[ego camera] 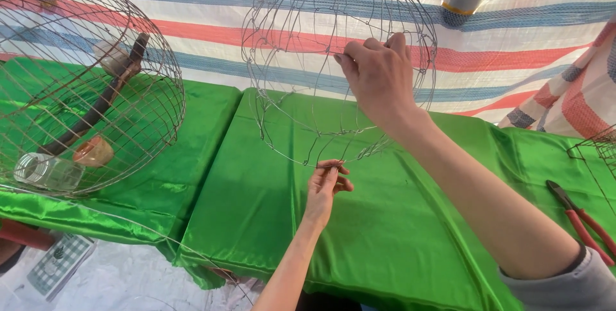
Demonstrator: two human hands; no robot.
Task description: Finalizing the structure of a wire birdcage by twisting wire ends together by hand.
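A round frame of thin bare wire [292, 61] stands upright over the green cloth table [385, 234]. My right hand [378, 74] reaches up from the right and grips the frame's upper right wires. Lower down, my left hand [326, 186] pinches the bottom ring of the same frame between its fingertips.
A finished wire cage [154, 86] with a wooden perch and small cups lies on its side on the left table. Red-handled pliers [581, 218] lie at the right edge, near another wire piece [600, 144]. A striped tarpaulin [513, 35] hangs behind.
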